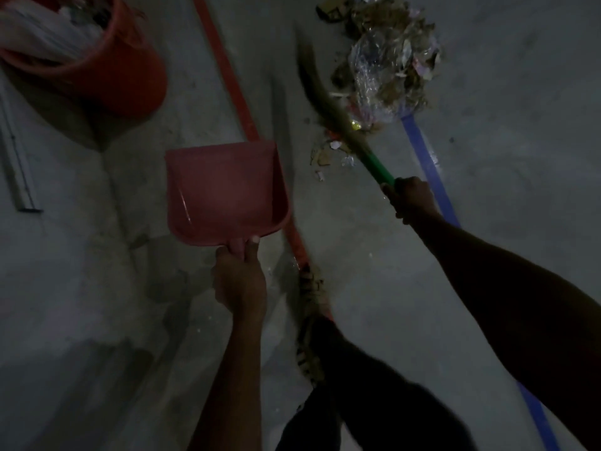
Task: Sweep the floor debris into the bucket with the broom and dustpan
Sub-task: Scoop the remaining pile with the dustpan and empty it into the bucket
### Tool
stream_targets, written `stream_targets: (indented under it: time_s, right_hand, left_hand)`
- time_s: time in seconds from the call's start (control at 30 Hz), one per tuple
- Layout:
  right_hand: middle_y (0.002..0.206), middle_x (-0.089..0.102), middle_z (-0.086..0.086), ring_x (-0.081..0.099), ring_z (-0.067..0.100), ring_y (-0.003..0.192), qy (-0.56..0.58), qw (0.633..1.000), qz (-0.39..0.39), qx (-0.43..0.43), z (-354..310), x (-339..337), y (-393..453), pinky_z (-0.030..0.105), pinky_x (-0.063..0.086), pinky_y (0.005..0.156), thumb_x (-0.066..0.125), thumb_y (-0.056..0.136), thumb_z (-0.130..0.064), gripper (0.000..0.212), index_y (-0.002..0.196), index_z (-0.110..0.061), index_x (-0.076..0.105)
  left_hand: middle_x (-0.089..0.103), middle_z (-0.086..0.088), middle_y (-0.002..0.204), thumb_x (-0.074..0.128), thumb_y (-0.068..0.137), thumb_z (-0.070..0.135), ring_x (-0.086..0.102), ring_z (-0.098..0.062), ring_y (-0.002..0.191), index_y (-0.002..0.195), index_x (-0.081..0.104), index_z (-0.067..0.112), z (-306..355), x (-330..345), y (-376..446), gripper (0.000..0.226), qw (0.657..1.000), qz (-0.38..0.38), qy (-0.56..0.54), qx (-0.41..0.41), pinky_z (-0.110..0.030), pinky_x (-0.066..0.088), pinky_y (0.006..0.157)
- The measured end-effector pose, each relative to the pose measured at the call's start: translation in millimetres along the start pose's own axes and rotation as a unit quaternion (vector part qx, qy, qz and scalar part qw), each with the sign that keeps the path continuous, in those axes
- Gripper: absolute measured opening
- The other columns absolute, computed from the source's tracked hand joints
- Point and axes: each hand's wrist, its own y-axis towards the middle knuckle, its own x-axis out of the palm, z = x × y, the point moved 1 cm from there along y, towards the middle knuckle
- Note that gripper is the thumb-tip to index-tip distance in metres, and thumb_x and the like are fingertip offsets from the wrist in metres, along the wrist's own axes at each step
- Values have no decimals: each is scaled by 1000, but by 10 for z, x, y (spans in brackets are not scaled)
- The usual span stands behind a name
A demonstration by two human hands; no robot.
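Note:
My left hand (pixel 240 278) grips the short handle of a red dustpan (pixel 224 190), held above the concrete floor with its mouth pointing away from me; the pan looks empty. My right hand (pixel 411 198) is closed around the green handle of a broom (pixel 374 162). Its blurred bristles (pixel 313 83) reach up to the left edge of a debris pile (pixel 390 66) of dry leaves, paper scraps and clear plastic wrap. Small scraps (pixel 327 157) lie loose beside the broom. An orange bucket (pixel 107 76) holding white waste stands at the top left.
A red floor stripe (pixel 227 73) runs from the top centre down under the dustpan toward my foot (pixel 312 323). A blue stripe (pixel 426 164) runs from the pile down to the right. A metal rail (pixel 16 157) lies at the left edge.

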Motion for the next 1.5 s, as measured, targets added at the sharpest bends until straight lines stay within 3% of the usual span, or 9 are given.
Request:
stream_targets:
  time_s: [0.1,0.3,0.43,0.6,0.8,1.03,1.1,1.23,1.5]
  right_hand:
    - [85,69,15,62,19,55,11,995,-95,3,233,-53,-189,26,50,42,56,102,-35,29,100,-8,66]
    - [84,66,11,61,17,54,-33,976,-198,89,882,17,-103,21,44,39,65,97,-35,30,104,-6,65]
    - [81,64,9,62,18,57,-49,980,-166,97,1110,-143,297,25,45,41,62,98,-34,27,98,-8,60]
    - [91,70,15,70,31,77,-40,993,-68,91,1220,-479,912,41,60,68,64,94,-42,39,105,-4,68]
    - [80,58,8,53,22,65,-53,998,7,24,1291,-890,1314,28,38,61,62,97,-41,37,105,-6,68]
    - [70,58,3,59,22,60,-78,992,-19,-96,1699,-912,1183,30,44,52,60,98,-41,29,99,-12,66]
    - [67,54,-1,54,16,57,-86,990,-61,-90,1852,-848,1144,26,39,51,61,98,-40,30,100,-11,67]
    - [73,58,-1,60,15,64,-133,981,-134,-35,2041,-729,1124,29,49,56,62,96,-43,31,108,-16,70]
    - [89,64,6,62,24,76,-157,986,-40,21,1893,-851,1335,37,55,67,59,98,-40,30,115,-17,67]
  left_hand:
    - [67,-8,92,67,88,51,59,-22,78,101,62,4,151,97,-270,49,1000,-2,14,15,-33,43,67]
    - [69,-17,99,66,85,57,65,-35,89,103,62,7,279,506,-636,53,999,2,38,-28,-37,46,71]
    - [69,-17,98,64,84,61,65,-35,88,99,60,7,464,917,-770,56,996,25,59,-53,-41,51,73]
    - [68,-15,98,64,83,63,64,-35,90,98,61,6,856,1423,-959,59,995,39,39,-77,-37,47,71]
    - [69,-15,98,65,82,62,64,-35,90,99,62,8,1298,1941,-1122,56,996,41,32,-68,-39,48,73]
    - [69,-13,95,63,82,64,64,-34,87,100,61,9,1549,2223,-1178,58,996,49,44,-64,-40,50,74]
    - [69,-13,96,63,82,65,65,-34,88,101,62,8,1545,2249,-1186,60,995,52,43,-77,-40,51,75]
    - [68,-13,102,63,83,63,64,-35,94,107,62,9,1504,2269,-1239,59,993,49,53,-95,-39,47,76]
    - [68,-12,98,65,85,58,59,-26,81,103,62,6,1479,2274,-1360,55,991,51,55,-108,-33,38,69]
